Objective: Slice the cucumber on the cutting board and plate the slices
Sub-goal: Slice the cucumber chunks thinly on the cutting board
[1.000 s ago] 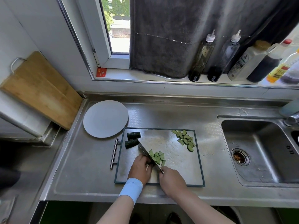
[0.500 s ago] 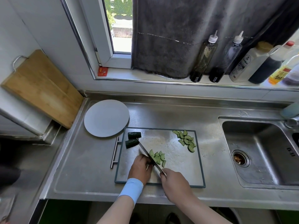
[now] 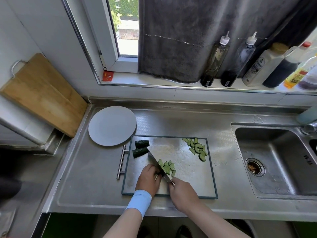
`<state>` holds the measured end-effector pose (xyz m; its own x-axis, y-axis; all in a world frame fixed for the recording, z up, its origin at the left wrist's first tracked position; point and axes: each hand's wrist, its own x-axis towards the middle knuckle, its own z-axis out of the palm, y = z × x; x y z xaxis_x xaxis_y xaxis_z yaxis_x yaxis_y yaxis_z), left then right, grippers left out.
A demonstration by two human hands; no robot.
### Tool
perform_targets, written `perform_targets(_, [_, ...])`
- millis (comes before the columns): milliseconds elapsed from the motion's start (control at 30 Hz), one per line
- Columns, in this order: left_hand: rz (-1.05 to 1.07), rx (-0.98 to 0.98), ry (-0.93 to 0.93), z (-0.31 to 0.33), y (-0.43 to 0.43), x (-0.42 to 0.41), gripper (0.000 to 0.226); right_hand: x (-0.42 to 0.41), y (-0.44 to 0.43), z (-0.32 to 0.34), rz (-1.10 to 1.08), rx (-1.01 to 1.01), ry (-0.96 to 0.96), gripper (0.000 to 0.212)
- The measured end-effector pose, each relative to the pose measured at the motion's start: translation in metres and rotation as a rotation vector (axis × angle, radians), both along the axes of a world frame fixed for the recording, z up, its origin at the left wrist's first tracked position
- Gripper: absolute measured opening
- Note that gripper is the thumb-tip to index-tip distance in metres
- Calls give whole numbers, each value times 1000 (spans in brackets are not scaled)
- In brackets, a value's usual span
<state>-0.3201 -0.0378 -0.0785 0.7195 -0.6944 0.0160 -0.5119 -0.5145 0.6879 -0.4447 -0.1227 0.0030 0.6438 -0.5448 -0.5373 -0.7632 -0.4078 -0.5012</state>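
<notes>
The cutting board (image 3: 188, 170) carries two cucumber chunks (image 3: 142, 143) at its 10 o'clock corner, a slice heap (image 3: 197, 148) at 1 o'clock and fresh slices (image 3: 169, 166) beside the knife (image 3: 154, 162). The plate (image 3: 112, 125) sits at the board's 10 o'clock. The right hand (image 3: 181, 191) grips the handle — hidden. The left hand (image 3: 148, 177) curls over a cucumber piece (image 3: 156, 176) — barely visible.

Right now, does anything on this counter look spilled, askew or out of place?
Nothing stands out. The cucumber slices lie in two heaps on the cutting board, none on the counter; the plate is bare; the right hand grips the knife, the left hand holds a cucumber piece. Only scraps sit in the sink drain.
</notes>
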Motion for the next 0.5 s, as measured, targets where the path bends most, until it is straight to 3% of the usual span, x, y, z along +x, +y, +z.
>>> perform_targets(300, [19, 11, 2, -2, 0, -1, 9, 0, -3, 3, 10, -43, -15, 30])
perform_targets(500, [39, 21, 55, -1, -2, 0, 8, -11, 5, 10, 30, -93, -58, 21])
